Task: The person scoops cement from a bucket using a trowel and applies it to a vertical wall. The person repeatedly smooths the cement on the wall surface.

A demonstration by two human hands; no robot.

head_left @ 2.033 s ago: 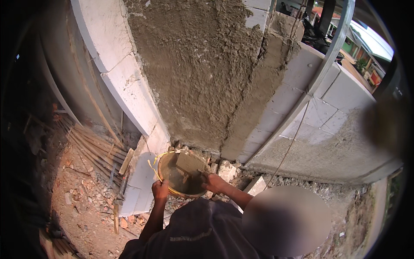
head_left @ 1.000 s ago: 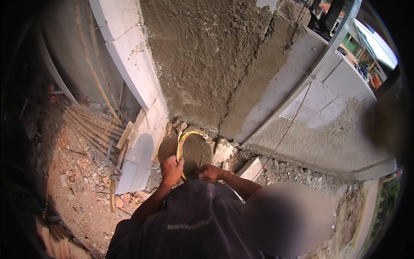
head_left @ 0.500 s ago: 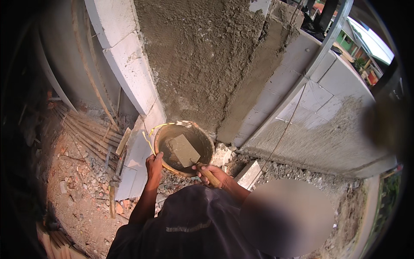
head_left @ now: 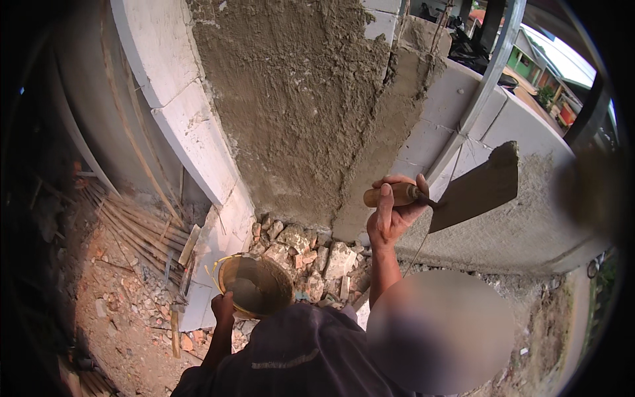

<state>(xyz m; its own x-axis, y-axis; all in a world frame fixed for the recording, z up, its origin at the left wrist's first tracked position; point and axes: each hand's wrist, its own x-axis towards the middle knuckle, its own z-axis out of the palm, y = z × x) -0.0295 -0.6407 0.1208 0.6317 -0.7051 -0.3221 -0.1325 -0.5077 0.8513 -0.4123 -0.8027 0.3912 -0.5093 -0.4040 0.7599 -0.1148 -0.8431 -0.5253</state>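
Note:
My right hand (head_left: 395, 208) is raised in front of the wall, its fingers closed round the wooden handle of a trowel (head_left: 477, 188). The trowel's broad blade points to the right and looks coated with grey mortar. Low on the left, my left hand (head_left: 223, 306) grips the rim of a bucket (head_left: 291, 291), close to my body. Wet mortar (head_left: 248, 284) lies inside the bucket. A yellow cord is tied at its rim. Ahead stands a wall covered with rough, wet mortar (head_left: 284, 99), with a smoother strip along its right side.
White blocks (head_left: 175, 109) edge the mortared wall on the left. Broken rubble (head_left: 311, 255) lies at its foot. Bundled wooden poles (head_left: 135, 221) rest at the left, over brick debris. A metal post (head_left: 486, 79) leans at the right. A blurred round patch covers the lower right.
The trowel has come out of the bucket and risen to the right in my right hand. My left hand has drawn the bucket down toward my body, uncovering rubble at the wall's foot.

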